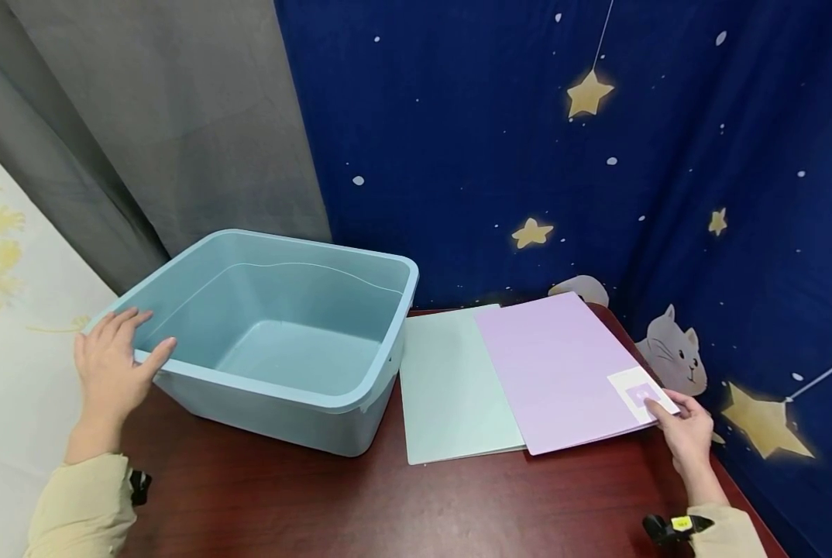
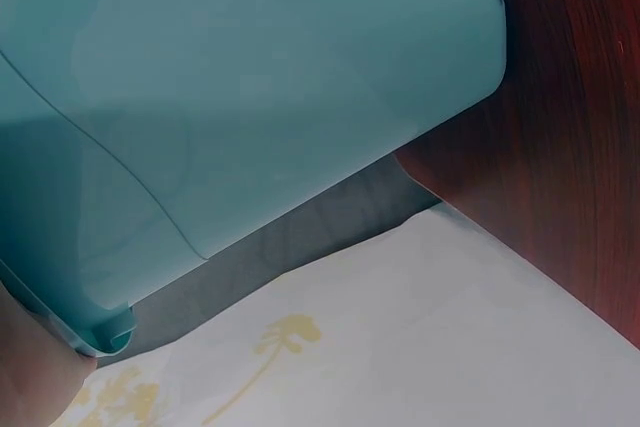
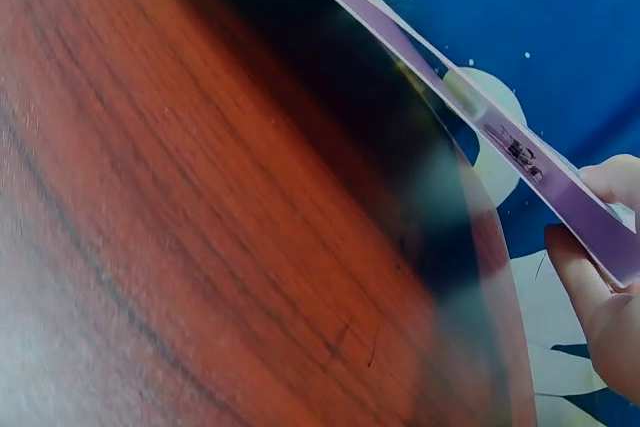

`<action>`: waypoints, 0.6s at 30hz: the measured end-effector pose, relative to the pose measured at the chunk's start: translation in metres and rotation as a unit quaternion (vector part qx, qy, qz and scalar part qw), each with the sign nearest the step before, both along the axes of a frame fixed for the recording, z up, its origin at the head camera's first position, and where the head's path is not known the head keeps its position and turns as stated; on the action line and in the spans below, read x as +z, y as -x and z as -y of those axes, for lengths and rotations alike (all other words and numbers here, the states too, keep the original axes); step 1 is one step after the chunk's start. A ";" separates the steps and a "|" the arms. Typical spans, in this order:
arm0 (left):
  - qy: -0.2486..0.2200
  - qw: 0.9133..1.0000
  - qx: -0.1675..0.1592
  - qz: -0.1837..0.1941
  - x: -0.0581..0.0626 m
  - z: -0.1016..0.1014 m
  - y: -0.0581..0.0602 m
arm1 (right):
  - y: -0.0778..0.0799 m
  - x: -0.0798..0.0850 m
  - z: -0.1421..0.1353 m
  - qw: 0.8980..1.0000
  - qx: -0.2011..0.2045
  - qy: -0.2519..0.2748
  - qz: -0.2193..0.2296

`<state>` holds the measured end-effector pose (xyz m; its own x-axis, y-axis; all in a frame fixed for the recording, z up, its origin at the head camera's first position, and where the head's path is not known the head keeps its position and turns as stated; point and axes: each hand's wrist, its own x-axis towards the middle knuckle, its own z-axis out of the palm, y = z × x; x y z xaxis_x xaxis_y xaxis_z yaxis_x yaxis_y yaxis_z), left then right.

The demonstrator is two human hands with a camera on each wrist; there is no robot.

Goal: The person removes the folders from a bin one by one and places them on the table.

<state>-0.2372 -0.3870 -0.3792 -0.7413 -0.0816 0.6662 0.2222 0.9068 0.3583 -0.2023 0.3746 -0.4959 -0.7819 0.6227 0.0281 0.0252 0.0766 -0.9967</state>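
Note:
A large light-blue plastic tub (image 1: 263, 387) stands on the left of the table, with nothing seen inside. My left hand (image 1: 112, 360) rests over its near left corner, fingers across the rim and thumb spread along the front edge. In the left wrist view the tub's wall (image 2: 250, 97) fills the top, with a bit of the hand (image 2: 40, 367) beside the rim. My right hand (image 1: 688, 434) pinches the lower right corner of a purple folder (image 1: 548, 372), thumb on its white label (image 1: 625, 387). A pale green folder (image 1: 451, 387) lies partly under it.
The dark red-brown wooden table (image 1: 388, 511) carries everything. Behind it hang a grey curtain (image 1: 200, 116) and a navy curtain with stars (image 1: 458, 155). White cloth with yellow flowers (image 1: 12, 372) hangs at the left.

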 end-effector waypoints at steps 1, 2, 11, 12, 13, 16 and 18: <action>0.000 1.000 0.000 -0.002 0.000 0.000 0.000 | -0.001 0.000 0.000 1.000 0.001 -0.015 0.013; 0.000 1.000 0.000 -0.003 0.000 0.000 0.000 | -0.001 -0.002 -0.001 0.999 0.003 -0.027 0.018; -0.001 1.000 0.003 -0.002 -0.001 0.003 0.001 | 0.003 -0.013 -0.006 0.992 -0.006 -0.114 0.059; 0.000 1.000 0.003 0.000 -0.001 0.003 0.001 | 0.003 -0.012 -0.006 0.991 -0.008 -0.112 0.072; 0.000 1.000 0.003 0.001 -0.001 0.003 0.001 | 0.003 -0.011 -0.006 0.990 -0.009 -0.111 0.083; 0.001 1.000 0.002 0.000 -0.002 0.003 0.002 | 0.002 -0.010 -0.006 0.985 -0.007 -0.132 0.111; 0.001 1.000 0.002 0.001 -0.002 0.002 0.002 | 0.001 -0.010 -0.005 0.982 -0.005 -0.143 0.120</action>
